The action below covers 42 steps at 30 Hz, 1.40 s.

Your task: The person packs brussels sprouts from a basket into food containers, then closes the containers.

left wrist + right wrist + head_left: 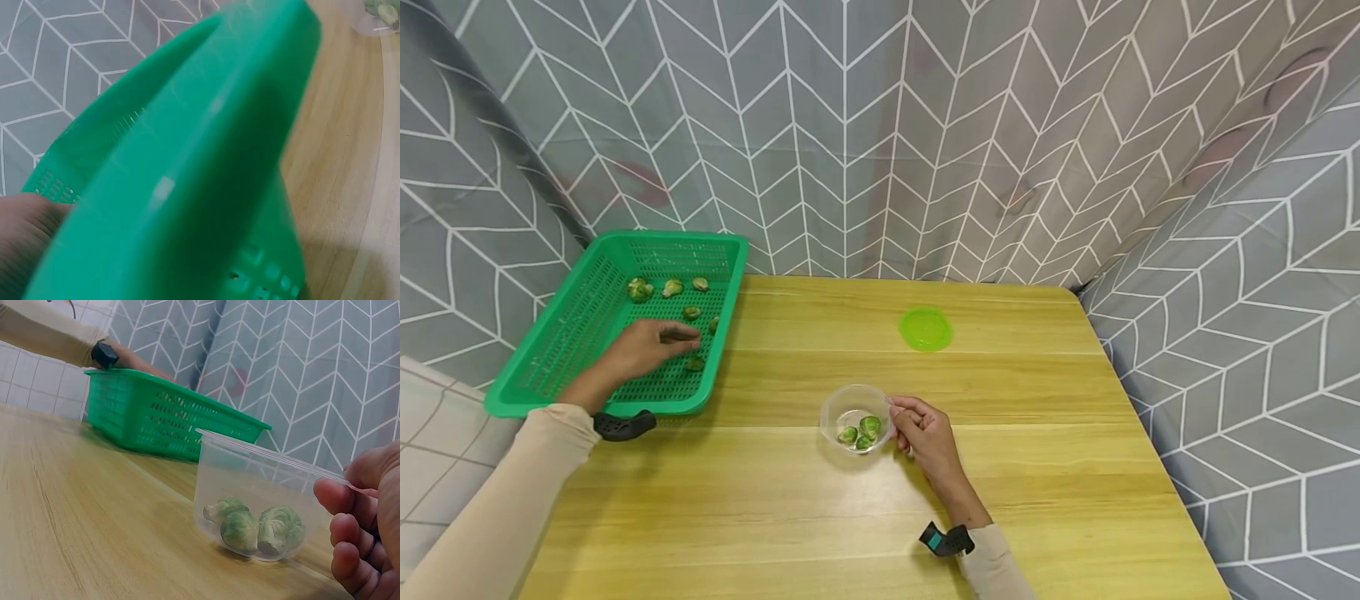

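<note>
Brussels sprouts (870, 427), three of them, down at the bottom of a clear plastic tub (829, 410), just below centre of the frame! Pinching the tub's rim on its right side with the right hand (928, 437), between thumb and bent fingers. Over to the left of the frame, with the left hand (647, 346) down inside a green perforated basket (724, 279), fingers loosely stretched, narrow at the thumb, near six more sprouts (672, 287). Above and right of centre, a lime-green round lid (926, 329), flat on the wood-grain table (1037, 475). On both wrists, black straps (955, 542), teal patch on the right one, any lettering too small to read.
</note>
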{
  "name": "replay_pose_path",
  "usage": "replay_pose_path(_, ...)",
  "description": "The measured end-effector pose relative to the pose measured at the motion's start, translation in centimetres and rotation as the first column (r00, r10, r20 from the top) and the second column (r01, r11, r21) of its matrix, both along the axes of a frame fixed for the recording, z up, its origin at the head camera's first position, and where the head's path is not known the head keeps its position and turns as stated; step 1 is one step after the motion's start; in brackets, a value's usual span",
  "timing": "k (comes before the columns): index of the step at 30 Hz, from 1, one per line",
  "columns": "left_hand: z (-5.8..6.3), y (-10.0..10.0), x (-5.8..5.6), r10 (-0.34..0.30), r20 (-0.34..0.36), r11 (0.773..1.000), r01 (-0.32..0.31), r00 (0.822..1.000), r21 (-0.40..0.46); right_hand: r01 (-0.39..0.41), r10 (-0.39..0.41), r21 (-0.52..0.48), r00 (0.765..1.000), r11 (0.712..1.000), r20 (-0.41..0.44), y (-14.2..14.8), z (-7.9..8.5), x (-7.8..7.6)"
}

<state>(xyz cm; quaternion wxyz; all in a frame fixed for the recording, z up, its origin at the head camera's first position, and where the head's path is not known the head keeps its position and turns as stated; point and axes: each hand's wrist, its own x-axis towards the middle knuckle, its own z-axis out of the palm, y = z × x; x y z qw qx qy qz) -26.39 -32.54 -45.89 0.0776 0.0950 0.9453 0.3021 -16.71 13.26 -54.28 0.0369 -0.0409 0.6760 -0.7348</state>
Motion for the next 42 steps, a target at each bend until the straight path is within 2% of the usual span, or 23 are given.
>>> replay_pose_path(7,-0.3,0.1,-0.1,-0.019,0.018,1.0,0.019,1.0,-0.009,-0.004,0.004,-0.007,1.0,1.0,-0.007,0.0,0.1,0.0)
replay_pose_path(16,-1.0,-0.1,-0.1,-0.084,0.015,0.996,0.084,0.996,-0.008,0.0,0.0,-0.002,1.0,1.0,-0.003,0.0,0.2,0.0)
replay_pose_path(26,-0.8,-0.2,0.0,-0.069,0.052,0.997,0.071,0.996,-0.034,0.002,-0.003,-0.013,1.0,1.0,-0.012,-0.1,0.0,0.0)
replay_pose_path(37,-0.6,0.0,0.2,-0.066,0.041,0.995,0.068,0.997,-0.068,0.005,-0.005,-0.015,1.0,1.0,-0.003,-0.1,0.1,0.1)
replay_pose_path(42,-0.3,0.0,0.2,-0.054,0.007,0.995,0.054,0.999,-0.082,0.006,-0.006,-0.01,1.0,1.0,0.002,0.0,0.2,0.0)
